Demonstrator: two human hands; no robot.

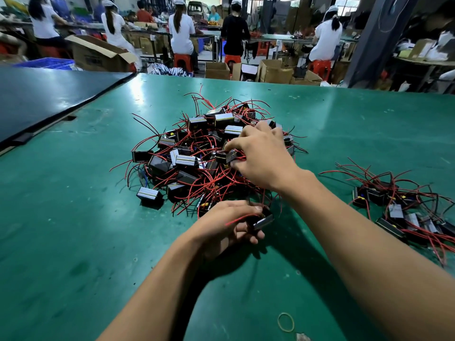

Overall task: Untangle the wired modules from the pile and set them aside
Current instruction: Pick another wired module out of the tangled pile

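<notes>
Nearest the head camera, a tan rubber band [278,320] lay flat on the green table [73,217], between the person's two bare forearms. Further in, the left hand [229,225] sat just at the near edge of the pile [192,153], its fingers and thumb curled round a held module [264,221], a small black block with a pale striped face; a red wire from it ran across the knuckles. Beyond it, the right hand [261,156] reached over the heap, thumb and forefinger gripping a pinched module [227,156] that was among the others, with the remaining fingers spread over the tangle behind.

That heap of black modules and red leads filled the middle of the table. Well apart to the right lay the set-aside group [398,212], a smaller, flatter cluster of the same parts with wires trailing outward. A dark panel [49,94] lay along the table's left side. Past the far edge, workers [181,33] sat on red stools [182,61] at benches, backs to the camera, with cardboard boxes [98,54] on the floor around them.
</notes>
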